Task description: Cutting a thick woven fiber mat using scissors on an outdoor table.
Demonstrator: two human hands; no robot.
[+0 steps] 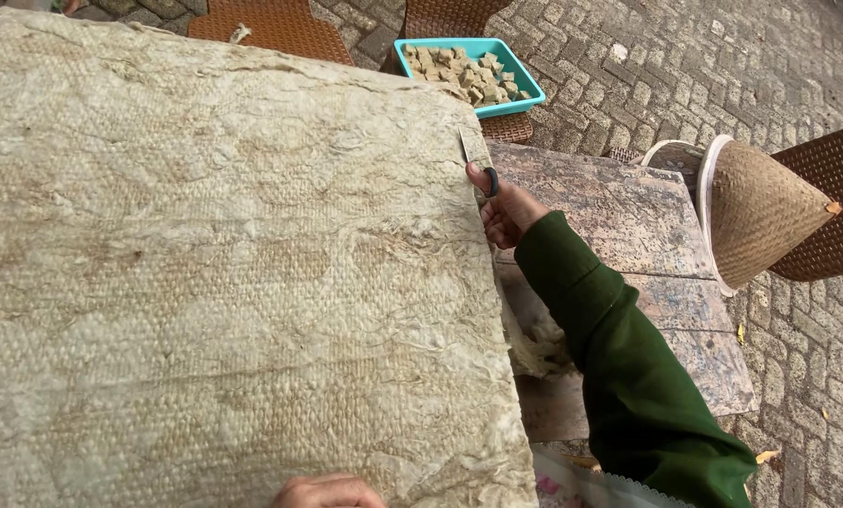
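Right hand point(504, 209) is up at the far right edge of the big fibrous sheet point(224, 273), closed around a small blade with a dark handle point(490, 181), its tip touching the sheet's corner. Left hand point(329, 491) only peeks in at the near edge, resting against the sheet; whether it grips or just presses, I cannot tell. The sheet looks whole, no cut line visible, while the teal tray point(511, 66) beyond the right hand already holds plenty of small tan cubes. So, by my reading, this sheet is barely begun. A ragged fringe point(534, 339) hangs off the edge under the right forearm. To that hand's right the weathered desk point(647, 226) lies open, then a woven cone hat point(760, 207) at its rim. Brick paving point(722, 66) all around.
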